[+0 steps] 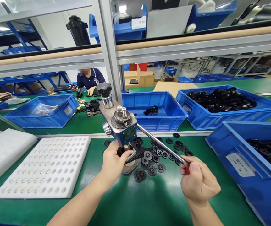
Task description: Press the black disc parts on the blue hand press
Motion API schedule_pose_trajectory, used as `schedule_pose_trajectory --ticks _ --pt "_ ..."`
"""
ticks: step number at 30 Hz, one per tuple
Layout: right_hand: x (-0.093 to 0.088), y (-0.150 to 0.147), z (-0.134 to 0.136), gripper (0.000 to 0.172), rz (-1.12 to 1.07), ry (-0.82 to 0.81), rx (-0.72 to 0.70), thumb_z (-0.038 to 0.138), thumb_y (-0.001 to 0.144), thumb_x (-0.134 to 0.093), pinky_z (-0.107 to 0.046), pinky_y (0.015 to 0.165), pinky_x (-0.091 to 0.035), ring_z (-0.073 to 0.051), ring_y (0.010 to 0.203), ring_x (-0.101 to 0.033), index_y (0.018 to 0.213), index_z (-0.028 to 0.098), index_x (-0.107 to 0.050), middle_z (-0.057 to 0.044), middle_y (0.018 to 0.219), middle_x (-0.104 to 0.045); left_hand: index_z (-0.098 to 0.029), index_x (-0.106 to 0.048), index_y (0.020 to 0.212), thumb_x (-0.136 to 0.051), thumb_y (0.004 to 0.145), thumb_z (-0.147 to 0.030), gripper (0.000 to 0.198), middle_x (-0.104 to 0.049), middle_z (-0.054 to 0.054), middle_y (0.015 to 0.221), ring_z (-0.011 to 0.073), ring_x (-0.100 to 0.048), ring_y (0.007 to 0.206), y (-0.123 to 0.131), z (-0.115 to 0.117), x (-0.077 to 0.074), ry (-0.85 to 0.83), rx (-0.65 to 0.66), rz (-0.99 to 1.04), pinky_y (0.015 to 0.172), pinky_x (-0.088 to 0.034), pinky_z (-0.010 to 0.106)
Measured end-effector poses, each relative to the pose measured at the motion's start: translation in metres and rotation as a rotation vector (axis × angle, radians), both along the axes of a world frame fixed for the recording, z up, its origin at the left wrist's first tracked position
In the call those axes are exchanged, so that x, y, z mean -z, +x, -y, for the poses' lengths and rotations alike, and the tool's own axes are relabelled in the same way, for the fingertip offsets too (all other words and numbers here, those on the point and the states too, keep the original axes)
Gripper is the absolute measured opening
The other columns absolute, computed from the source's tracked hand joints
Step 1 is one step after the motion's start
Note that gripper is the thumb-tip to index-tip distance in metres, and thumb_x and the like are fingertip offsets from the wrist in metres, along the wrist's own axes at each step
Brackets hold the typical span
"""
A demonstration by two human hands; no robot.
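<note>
A blue hand-operated arbor press (128,133) with a steel top and a black knob stands on the green bench. My right hand (199,180) is closed around the red-tipped end of its long metal lever (161,142), which slopes down to the right. At the press, my left hand (114,161) is under the head, its thumb and fingers bent together beside the ram. What they hold is hidden by the hand and the press. Several black round discs (152,171) with centre hubs lie loose around the base, between my two hands.
On the left lies a white foam tray (79,169), partly filled with small clear pieces. Blue bins stand behind and at right; the right bin (229,138) and back right bin (201,121) hold black parts. Across the bench sits a co-worker (90,80). A metal post (110,53) rises behind the press.
</note>
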State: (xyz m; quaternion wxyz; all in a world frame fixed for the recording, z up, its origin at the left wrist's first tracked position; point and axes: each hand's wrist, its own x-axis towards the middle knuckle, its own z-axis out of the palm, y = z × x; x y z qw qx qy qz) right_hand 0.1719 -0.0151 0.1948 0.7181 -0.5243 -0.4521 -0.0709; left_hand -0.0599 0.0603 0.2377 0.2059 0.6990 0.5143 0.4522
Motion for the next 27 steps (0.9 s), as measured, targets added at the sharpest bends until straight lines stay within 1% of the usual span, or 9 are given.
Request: schedule_pose_trajectory --ticks 5,9,12,15,18,20,22,24,27 --pt "0.011 -0.001 -0.021 0.017 0.023 0.335 0.036 0.015 0.085 -0.057 -0.025 0.040 -0.039 -0.010 0.046 -0.052 0.082 0.016 -0.074 0.001 0.064 -0.061 -0.020 -0.071 0.090 -0.073 0.077 -0.023 0.013 -0.074 0.003 0.083 0.0183 -0.066 0.074 0.001 0.002 -0.001 -0.046 0.035 0.056 0.068 -0.050 0.028" --pt "0.006 -0.001 -0.016 0.019 0.036 0.232 -0.079 0.015 0.089 -0.054 -0.025 0.042 -0.039 -0.011 0.047 -0.051 0.084 0.016 -0.072 0.002 0.061 -0.057 -0.019 -0.072 0.094 -0.072 0.078 -0.028 0.018 -0.075 0.004 0.086 0.0188 -0.066 0.074 0.003 0.000 -0.005 -0.055 0.039 0.061 0.069 -0.050 0.029" --pt "-0.015 -0.006 0.000 0.018 -0.045 0.107 -0.103 0.015 0.091 -0.054 -0.025 0.045 -0.041 -0.010 0.050 -0.053 0.086 0.016 -0.072 0.001 0.067 -0.060 -0.017 -0.072 0.086 -0.074 0.073 -0.031 0.019 -0.073 0.004 0.076 0.0175 -0.062 0.066 0.004 -0.005 -0.011 -0.155 0.038 0.050 0.063 -0.046 0.028" --pt "-0.049 -0.013 0.012 0.018 -0.149 0.204 -0.090 0.022 0.091 -0.058 -0.026 0.045 -0.042 -0.013 0.056 -0.059 0.099 0.017 -0.073 -0.004 0.083 -0.067 -0.016 -0.070 0.079 -0.075 0.071 -0.033 0.019 -0.068 0.002 0.072 0.0157 -0.056 0.064 0.000 -0.004 -0.015 -0.208 0.066 0.124 0.061 -0.043 0.027" --pt "-0.073 -0.020 0.022 0.034 -0.219 0.359 -0.174 0.037 0.095 -0.056 -0.029 0.044 -0.043 -0.017 0.064 -0.064 0.123 0.022 -0.069 -0.009 0.103 -0.070 -0.017 -0.067 0.074 -0.077 0.072 -0.030 0.016 -0.064 0.002 0.077 0.0155 -0.055 0.072 -0.011 0.015 -0.013 -0.083 0.045 0.268 0.068 -0.043 0.026" --pt "-0.074 -0.026 0.030 0.036 -0.236 0.341 -0.238 0.040 0.096 -0.054 -0.030 0.046 -0.045 -0.017 0.069 -0.065 0.125 0.024 -0.068 -0.009 0.109 -0.069 -0.017 -0.067 0.076 -0.078 0.075 -0.030 0.017 -0.063 0.003 0.080 0.0155 -0.056 0.077 -0.020 0.036 -0.007 -0.065 0.060 0.417 0.071 -0.044 0.026" --pt "-0.063 -0.036 0.039 0.030 -0.214 0.187 -0.317 0.031 0.097 -0.053 -0.029 0.049 -0.048 -0.017 0.072 -0.065 0.121 0.023 -0.069 -0.008 0.104 -0.070 -0.017 -0.069 0.081 -0.079 0.077 -0.036 0.022 -0.062 0.002 0.076 0.0135 -0.055 0.070 -0.027 0.057 0.001 -0.240 0.167 0.621 0.065 -0.044 0.024" --pt "-0.046 -0.049 0.048 0.027 -0.129 -0.041 -0.439 0.019 0.095 -0.053 -0.028 0.053 -0.051 -0.014 0.069 -0.065 0.117 0.023 -0.069 -0.005 0.095 -0.071 -0.016 -0.069 0.085 -0.080 0.076 -0.042 0.030 -0.060 0.001 0.069 0.0106 -0.050 0.057 -0.031 0.073 0.011 -0.536 0.315 0.843 0.054 -0.040 0.022" --pt "-0.027 -0.068 0.056 0.025 0.066 -0.256 -0.618 0.011 0.092 -0.056 -0.026 0.059 -0.055 -0.012 0.069 -0.065 0.113 0.021 -0.067 -0.003 0.086 -0.070 -0.014 -0.068 0.080 -0.084 0.073 -0.041 0.033 -0.058 0.000 0.064 0.0092 -0.047 0.052 -0.031 0.085 0.025 -0.913 0.455 1.109 0.049 -0.037 0.021"
